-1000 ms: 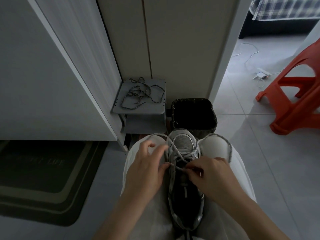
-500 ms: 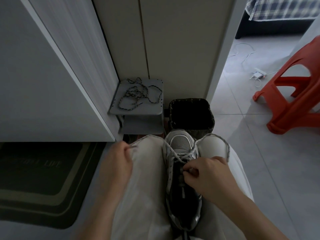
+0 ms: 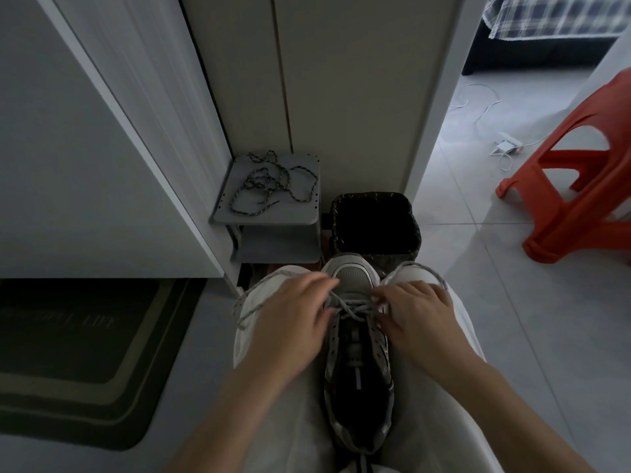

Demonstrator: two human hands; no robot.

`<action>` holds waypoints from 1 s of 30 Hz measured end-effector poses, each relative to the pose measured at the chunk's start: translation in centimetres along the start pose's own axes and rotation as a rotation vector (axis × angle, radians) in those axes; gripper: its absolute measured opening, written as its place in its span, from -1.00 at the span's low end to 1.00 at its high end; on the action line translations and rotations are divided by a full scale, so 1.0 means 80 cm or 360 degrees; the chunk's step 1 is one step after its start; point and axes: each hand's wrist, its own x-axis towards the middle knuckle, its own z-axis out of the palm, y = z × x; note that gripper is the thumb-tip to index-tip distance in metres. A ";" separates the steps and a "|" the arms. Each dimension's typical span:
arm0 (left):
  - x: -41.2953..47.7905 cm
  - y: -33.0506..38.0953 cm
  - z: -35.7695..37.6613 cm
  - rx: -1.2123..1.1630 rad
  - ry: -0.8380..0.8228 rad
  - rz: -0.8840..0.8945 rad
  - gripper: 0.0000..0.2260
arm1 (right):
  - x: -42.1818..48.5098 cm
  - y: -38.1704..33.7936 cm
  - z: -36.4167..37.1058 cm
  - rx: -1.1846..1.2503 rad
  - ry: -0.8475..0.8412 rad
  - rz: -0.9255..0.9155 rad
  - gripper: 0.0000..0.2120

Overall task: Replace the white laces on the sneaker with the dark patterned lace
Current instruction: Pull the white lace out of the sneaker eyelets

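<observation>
The left hand (image 3: 290, 315) is smeared by motion. Its fingers (image 3: 319, 285) reach to the crossing of the white laces (image 3: 351, 307), but I cannot tell whether they grasp it. The right hand (image 3: 423, 319) bends its fingers (image 3: 387, 293) down at the right eyelet row, pinching a strand with the tips hidden. The sneaker (image 3: 356, 363) lies between the thighs, toe pointing away and heel cut off. It is grey-white with a dark tongue and laced only near the toe. The 2 loose ends trail over the knees. The dark patterned lace (image 3: 273, 182) lies tangled on a grey shelf (image 3: 266, 216) beyond.
</observation>
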 end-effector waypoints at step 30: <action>0.001 0.019 0.009 -0.0468 -0.0182 -0.0235 -0.69 | 0.030 -0.020 -0.028 0.0139 -0.0253 -0.0105 -0.86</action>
